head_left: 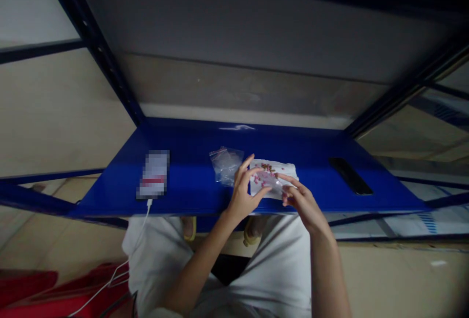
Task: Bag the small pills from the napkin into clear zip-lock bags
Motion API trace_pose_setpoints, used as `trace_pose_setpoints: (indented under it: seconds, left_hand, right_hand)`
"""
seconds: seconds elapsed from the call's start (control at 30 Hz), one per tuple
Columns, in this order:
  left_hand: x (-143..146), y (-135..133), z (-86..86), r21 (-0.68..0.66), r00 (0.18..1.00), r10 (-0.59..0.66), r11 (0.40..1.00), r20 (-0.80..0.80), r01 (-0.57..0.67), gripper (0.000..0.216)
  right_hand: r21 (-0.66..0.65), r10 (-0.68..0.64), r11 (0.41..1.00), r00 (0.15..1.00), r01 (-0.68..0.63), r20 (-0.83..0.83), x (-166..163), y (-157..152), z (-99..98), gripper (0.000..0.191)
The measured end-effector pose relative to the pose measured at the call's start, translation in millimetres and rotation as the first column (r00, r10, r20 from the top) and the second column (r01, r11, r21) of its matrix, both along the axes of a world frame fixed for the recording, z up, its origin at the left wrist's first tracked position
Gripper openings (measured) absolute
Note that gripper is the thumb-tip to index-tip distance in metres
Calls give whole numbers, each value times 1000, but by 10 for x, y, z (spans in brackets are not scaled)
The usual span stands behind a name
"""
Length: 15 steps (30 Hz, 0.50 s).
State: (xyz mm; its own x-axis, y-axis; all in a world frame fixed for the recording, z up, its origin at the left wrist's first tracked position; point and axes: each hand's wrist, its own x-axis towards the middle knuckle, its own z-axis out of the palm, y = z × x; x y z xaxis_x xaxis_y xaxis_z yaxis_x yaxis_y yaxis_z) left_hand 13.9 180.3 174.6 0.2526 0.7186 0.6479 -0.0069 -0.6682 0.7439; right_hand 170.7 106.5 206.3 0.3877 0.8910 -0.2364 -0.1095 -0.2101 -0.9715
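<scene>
Centrally, at the near edge of the blue shelf, a small clear bag with pink pieces inside is held between both hands. It is pinched at its left edge by the left hand: the thumb and the bent middle fingers are closed narrowly on the plastic, while the index finger is raised and held apart from the others. The bag's right edge is gripped by the right hand, whose fingers are drawn close together, the index finger laid along the top of the bag. Whether the bag's mouth is open cannot be told.

The bag is held just above a white sheet that lies on the shelf, and small brown and pink pieces are scattered on the sheet's far part. Just left of the left hand, a heap of empty clear bags is seen. Farther left a phone is laid flat, with a white cable plugged into its near end and hung down over the shelf's edge. Well to the right a dark flat object is laid.
</scene>
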Motion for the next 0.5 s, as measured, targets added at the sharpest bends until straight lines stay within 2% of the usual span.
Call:
trace_pose_setpoints:
  seconds: [0.1, 0.17, 0.2, 0.27, 0.37, 0.43, 0.5]
  left_hand:
    - [-225, -44, 10, -204, 991, -95, 972, 97, 113, 51]
    - [-332, -43, 15, -316, 980, -170, 929, 100, 193, 29]
    - [-371, -38, 17, -369, 981, -170, 909, 92, 192, 16]
    - [-421, -28, 21, -478, 990, -110, 867, 93, 142, 10]
    - [-457, -32, 34, -614, 990, -46, 780, 132, 118, 12]
    - [-472, -52, 46, -650, 988, -55, 748, 142, 135, 15]
    - [-485, -82, 50, -661, 987, -60, 737, 146, 143, 16]
  right_hand:
    - [-22, 137, 990, 990, -138, -38, -131, 33, -37, 38]
    - [-51, 225, 973, 974, -225, -12, -251, 72, -99, 41]
    - [-60, 246, 968, 969, -244, 24, -320, 92, -139, 44]
    - [-46, 211, 977, 967, -206, 142, -460, 125, -223, 46]
    - [79, 51, 994, 961, -76, 273, -640, 137, -302, 44]
    - [161, 20, 985, 961, -66, 275, -723, 121, -300, 51]
    - [205, 32, 975, 967, -86, 254, -781, 102, -269, 49]
